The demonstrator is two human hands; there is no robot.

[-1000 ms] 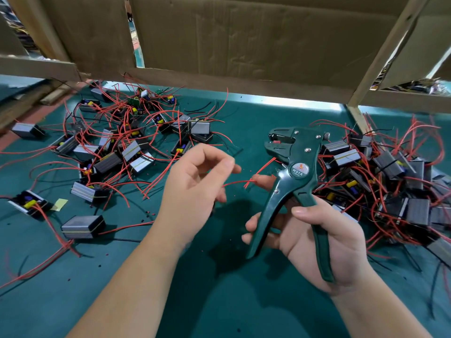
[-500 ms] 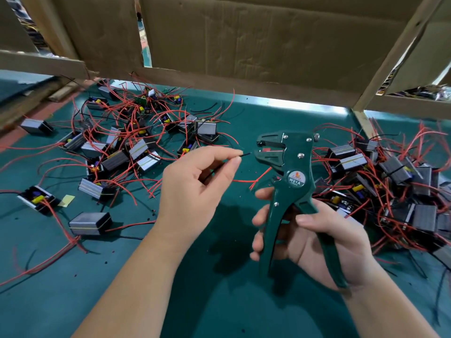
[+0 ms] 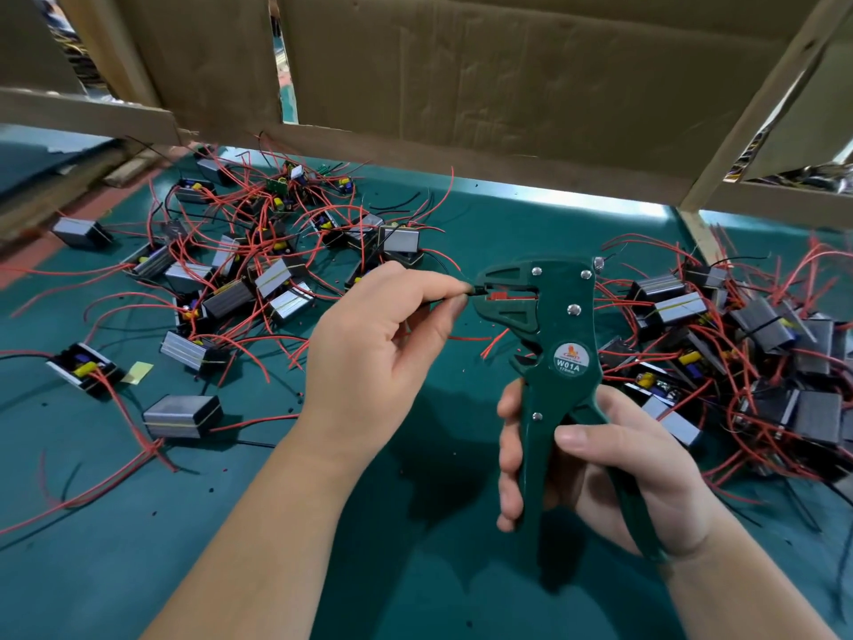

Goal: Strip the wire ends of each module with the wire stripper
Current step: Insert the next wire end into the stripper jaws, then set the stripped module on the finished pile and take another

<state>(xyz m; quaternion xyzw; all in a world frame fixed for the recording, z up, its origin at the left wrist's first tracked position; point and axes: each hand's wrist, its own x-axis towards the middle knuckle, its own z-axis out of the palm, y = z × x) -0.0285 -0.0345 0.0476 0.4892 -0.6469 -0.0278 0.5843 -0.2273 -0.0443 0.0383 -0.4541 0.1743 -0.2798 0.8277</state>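
While left hand (image 3: 383, 344) pinches wire (image 3: 471, 291), stripper (image 3: 561, 316) touching

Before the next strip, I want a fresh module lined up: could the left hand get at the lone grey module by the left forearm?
Probably yes, once free: the left hand pinches a black wire at the wire stripper, but only loose wires on the mat lie between it and the module.

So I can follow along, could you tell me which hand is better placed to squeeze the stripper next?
Right hand: it wraps both handles of the wire stripper, while the left hand is busy pinching the black wire at its mouth.
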